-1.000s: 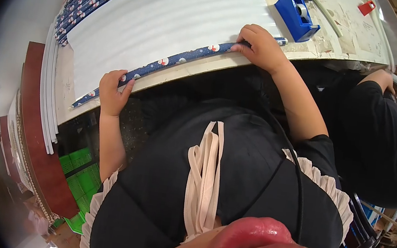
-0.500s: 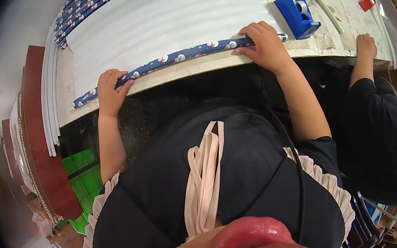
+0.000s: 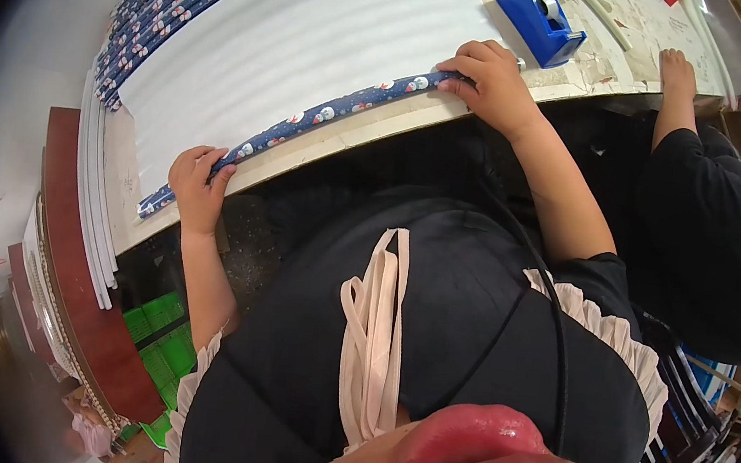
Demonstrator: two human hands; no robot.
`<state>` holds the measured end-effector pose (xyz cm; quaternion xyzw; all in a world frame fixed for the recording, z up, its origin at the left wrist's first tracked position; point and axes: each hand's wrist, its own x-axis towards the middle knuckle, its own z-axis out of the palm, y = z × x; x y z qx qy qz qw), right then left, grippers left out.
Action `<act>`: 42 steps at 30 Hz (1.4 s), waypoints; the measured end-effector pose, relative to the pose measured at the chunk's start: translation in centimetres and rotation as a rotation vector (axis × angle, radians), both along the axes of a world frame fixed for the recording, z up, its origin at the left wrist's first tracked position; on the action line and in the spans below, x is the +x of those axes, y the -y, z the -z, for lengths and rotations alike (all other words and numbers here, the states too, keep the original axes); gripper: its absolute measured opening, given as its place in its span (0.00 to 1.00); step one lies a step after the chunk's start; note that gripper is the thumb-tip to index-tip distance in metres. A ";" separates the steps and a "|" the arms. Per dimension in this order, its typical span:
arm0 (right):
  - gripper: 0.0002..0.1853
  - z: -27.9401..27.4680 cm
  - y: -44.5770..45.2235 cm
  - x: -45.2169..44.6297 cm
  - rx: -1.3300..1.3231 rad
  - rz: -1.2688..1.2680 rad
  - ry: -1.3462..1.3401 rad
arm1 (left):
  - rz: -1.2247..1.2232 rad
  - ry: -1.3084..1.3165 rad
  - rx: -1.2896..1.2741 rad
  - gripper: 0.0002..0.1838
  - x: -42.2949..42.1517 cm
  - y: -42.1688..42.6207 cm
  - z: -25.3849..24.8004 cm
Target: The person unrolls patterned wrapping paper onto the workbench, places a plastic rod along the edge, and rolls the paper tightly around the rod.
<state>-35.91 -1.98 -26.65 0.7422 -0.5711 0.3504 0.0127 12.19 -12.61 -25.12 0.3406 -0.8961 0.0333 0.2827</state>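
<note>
A long roll of navy wrapping paper (image 3: 327, 115) printed with snowmen lies along the near edge of the table. My left hand (image 3: 198, 187) is closed around it close to its left end, thumb on the near side. Toward the other end, my right hand (image 3: 492, 82) grips the roll, fingers over the top and thumb below. White paper (image 3: 321, 31), the sheet's plain side, spreads flat on the table behind the roll. Part of the roll is hidden under each hand.
Many finished-looking snowman rolls (image 3: 171, 13) are stacked at the back left. A blue tape dispenser (image 3: 541, 21) stands right of my right hand. Another person's hand (image 3: 678, 73) rests at the table edge on the right. Green crates (image 3: 162, 345) sit below at left.
The view has shifted slightly. Both hands still hold the roll, and the snowman print along it shows a different part, so it has turned a little.
</note>
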 end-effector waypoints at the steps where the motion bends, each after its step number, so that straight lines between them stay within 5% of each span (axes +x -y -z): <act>1: 0.13 0.2 -0.1 -0.2 -0.028 0.022 0.005 | 0.007 0.000 -0.001 0.18 0.3 0.0 0.2; 12: 0.16 0.0 -0.1 -2.1 0.075 0.059 0.079 | -0.126 -0.086 0.286 0.19 1.8 0.0 0.5; 30: 0.21 0.2 -0.4 -1.0 -0.018 0.109 0.035 | -0.072 0.064 0.123 0.15 0.9 0.0 0.2; 42: 0.17 0.6 0.0 -0.7 0.065 0.183 0.037 | -0.114 -0.088 0.265 0.18 0.5 0.3 0.3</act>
